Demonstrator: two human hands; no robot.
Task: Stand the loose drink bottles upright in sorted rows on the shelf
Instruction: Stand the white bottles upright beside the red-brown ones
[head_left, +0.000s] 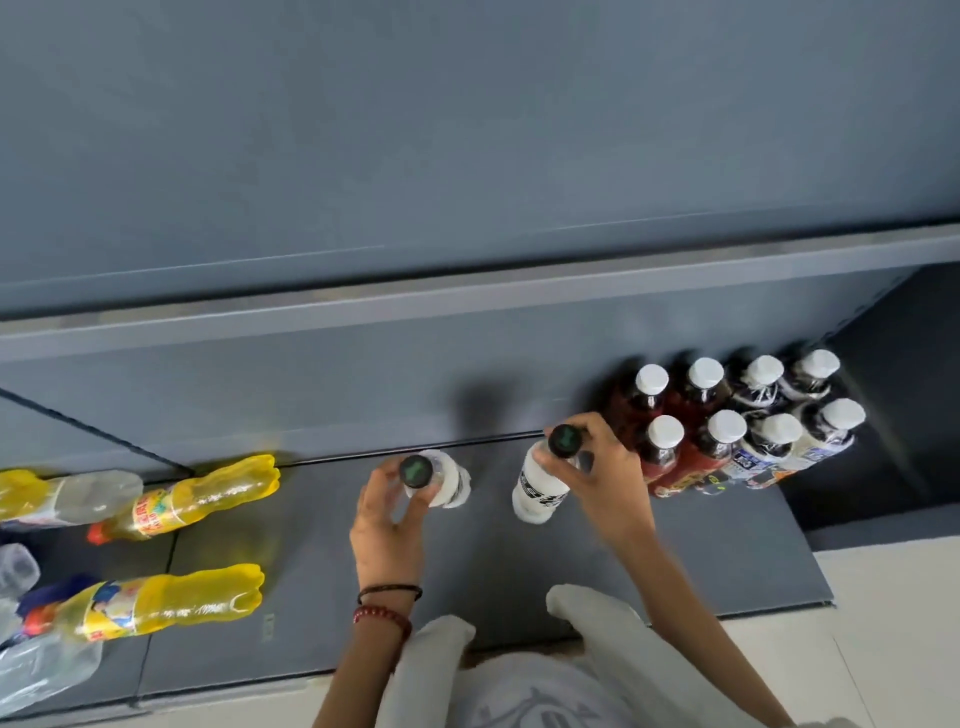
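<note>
Left hand (387, 519) tight around the left white bottle (449, 486), right hand (608, 483) tight around the right white bottle (537, 491).

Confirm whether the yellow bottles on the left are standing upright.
No, the yellow bottles lie on their sides on the shelf, caps pointing left.

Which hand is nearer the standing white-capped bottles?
Right. The right hand, gripping a white bottle by its neck, sits right beside the white-capped bottles; the left hand, holding a second white bottle, is farther left.
</note>
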